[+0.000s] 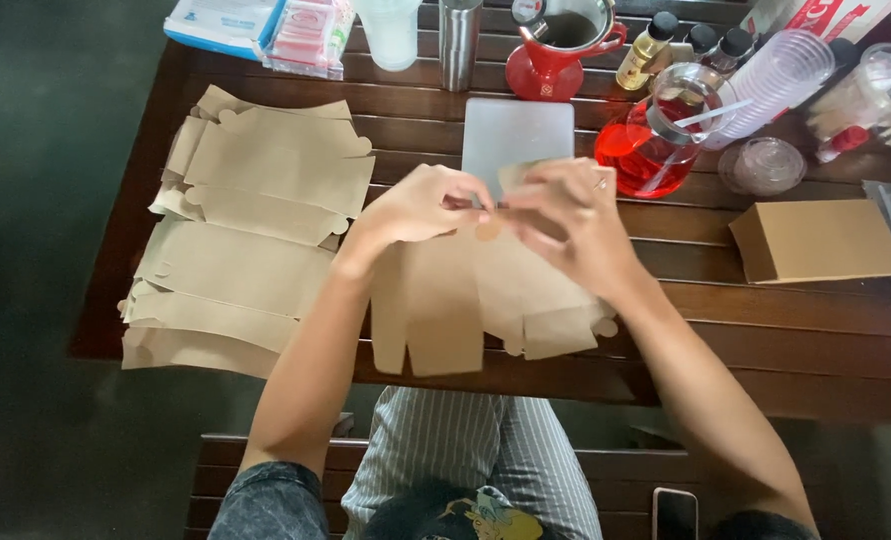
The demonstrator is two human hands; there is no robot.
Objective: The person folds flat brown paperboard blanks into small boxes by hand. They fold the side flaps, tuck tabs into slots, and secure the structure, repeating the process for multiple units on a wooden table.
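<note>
dark slatted tabletop (806, 330) carries a stack of flat kraft blanks (256, 240) at left. both hands, left hand (421, 205) and right hand (566, 220), pinch the half-folded kraft box (456, 300) at centre; best to crease squarely, keeping tabs aligned.

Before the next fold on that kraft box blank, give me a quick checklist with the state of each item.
1. Both hands on the blank: left hand and right hand pinch the top edge of the kraft box blank. Ok.
2. Tab engaged in slot: blurred and hidden by fingers. Cannot tell.
3. Lower flaps free: they hang past the edge of the wooden table. Ok.
4. Stack of flat blanks apart from the work: Ok.
5. Red glass pitcher close behind the right hand: Not ok.
</note>
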